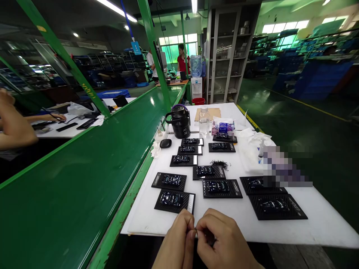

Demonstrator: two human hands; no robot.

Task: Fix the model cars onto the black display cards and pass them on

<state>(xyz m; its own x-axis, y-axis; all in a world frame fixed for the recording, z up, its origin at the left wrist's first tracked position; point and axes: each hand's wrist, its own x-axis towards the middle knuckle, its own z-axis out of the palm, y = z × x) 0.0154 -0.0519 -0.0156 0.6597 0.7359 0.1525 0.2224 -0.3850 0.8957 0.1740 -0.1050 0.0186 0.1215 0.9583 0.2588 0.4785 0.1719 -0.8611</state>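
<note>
Your left hand (178, 239) and right hand (224, 243) meet at the near edge of the white desk (322, 224), fingertips pinched together on something too small to identify. Both hands curl inward, knuckles up, touching each other. Just beyond them lies the nearest carded model car (174, 201), with more cards spread further back. Green conveyor (84, 179) borders the desk's left edge; bare desk surface lies between hands and cards.

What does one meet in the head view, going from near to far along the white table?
Both hands → nearest black card with a toy car → loose black tuft → black jug → brown sheet.
</note>
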